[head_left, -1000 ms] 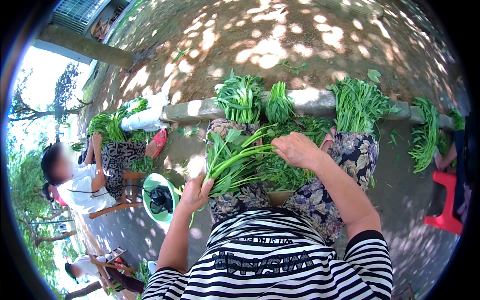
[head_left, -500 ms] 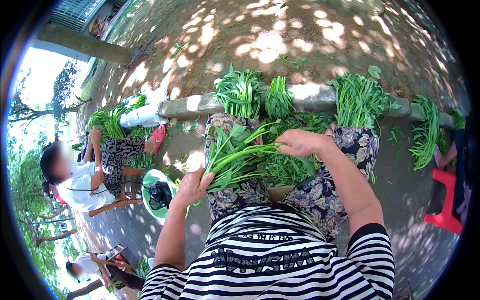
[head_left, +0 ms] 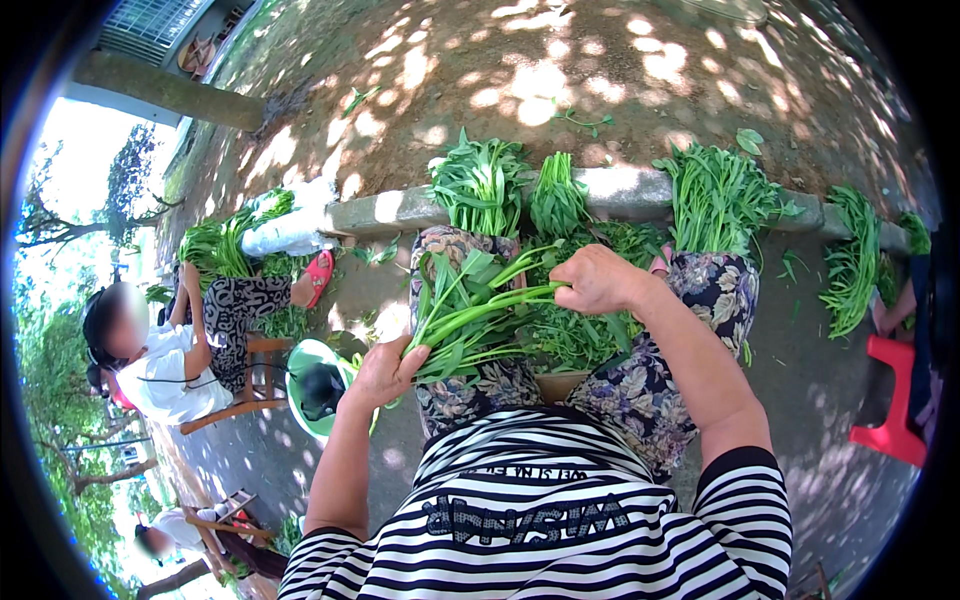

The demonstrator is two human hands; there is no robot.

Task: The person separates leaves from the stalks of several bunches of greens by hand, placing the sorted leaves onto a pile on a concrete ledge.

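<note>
My left hand [head_left: 383,372] is closed around a loose bunch of water spinach [head_left: 460,325], long green stems with narrow leaves, held above my lap. The stem ends reach to the right, where my right hand [head_left: 597,280] is curled with its thumb and fingers pinched at their tips. Below the bunch, between my knees, lies a heap of loose greens [head_left: 570,340]. Past my knees, sorted bundles rest against a low concrete kerb [head_left: 625,195]: a wide bundle [head_left: 480,185], a smaller bundle [head_left: 558,195] and a large bundle [head_left: 712,195].
To my left a seated person [head_left: 170,355] handles greens, beside a pale green bucket [head_left: 310,415] with something black in it. Further back sits another person [head_left: 175,530]. On the right stand a red plastic stool [head_left: 890,400] and more greens [head_left: 852,260]. Sun-dappled dirt [head_left: 560,80] lies beyond the kerb.
My right hand has curled more tightly and tipped upward slightly at the stem ends. My left hand and the bunch have hardly moved.
</note>
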